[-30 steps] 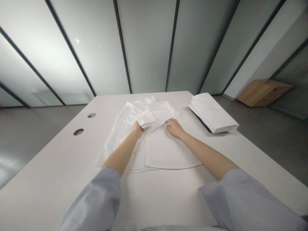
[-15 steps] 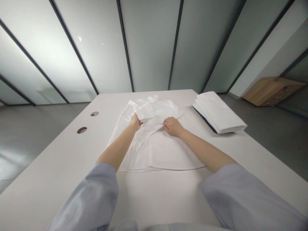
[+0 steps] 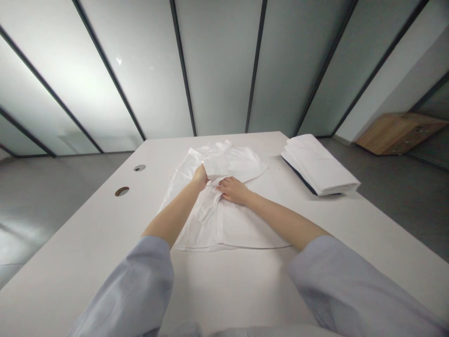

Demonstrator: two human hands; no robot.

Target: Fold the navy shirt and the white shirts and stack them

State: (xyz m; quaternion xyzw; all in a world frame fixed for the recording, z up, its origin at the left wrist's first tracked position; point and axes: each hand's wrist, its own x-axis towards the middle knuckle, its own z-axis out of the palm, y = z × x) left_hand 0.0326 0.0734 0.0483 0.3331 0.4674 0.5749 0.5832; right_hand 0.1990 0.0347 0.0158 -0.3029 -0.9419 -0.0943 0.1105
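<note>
A white garment, which looks like a shirt or coat, lies spread on the table with its crumpled, thinner-looking top part at the far end. My left hand is closed in a pinch on the garment's fabric, left of its middle. Just to the right, my right hand rests palm down on the garment, its fingers stretched toward the left hand and touching a loose fold. The right thumb and palm underside are hidden.
On the right of the white table lies a stack of folded white cloth with a dark layer at its bottom. Two round holes, one nearer me, pierce the tabletop at left. A wooden cabinet stands beyond, before frosted glass panels.
My right hand has moved left across the garment, close to my left hand, and its fingers are more stretched. The left hand stays almost in place, still pinching the fabric.
</note>
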